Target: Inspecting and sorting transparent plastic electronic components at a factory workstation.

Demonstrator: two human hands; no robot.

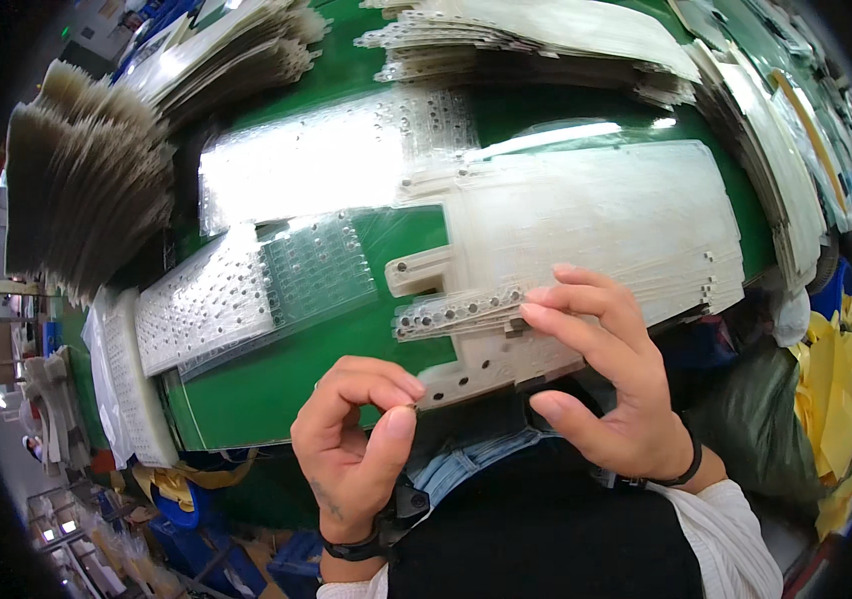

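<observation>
Head view: the left hand point(351, 439) has thumb and forefinger together, any piece between them too small to tell, while the right hand point(621, 389), thumb and fingers apart, is over pale sheets point(596, 220) at the green table's point(266, 399) near right.

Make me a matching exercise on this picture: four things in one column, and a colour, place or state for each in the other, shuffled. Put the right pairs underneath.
Column one
1. Left hand
2. Right hand
3. Tabletop
4. Yellow material

Column two
A. Green
B. Thumb spread wide from the fingers
C. Near the right rim of the picture, off the table
D. Thumb and finger pinched together

Right pairs: 1-D, 2-B, 3-A, 4-C
</observation>
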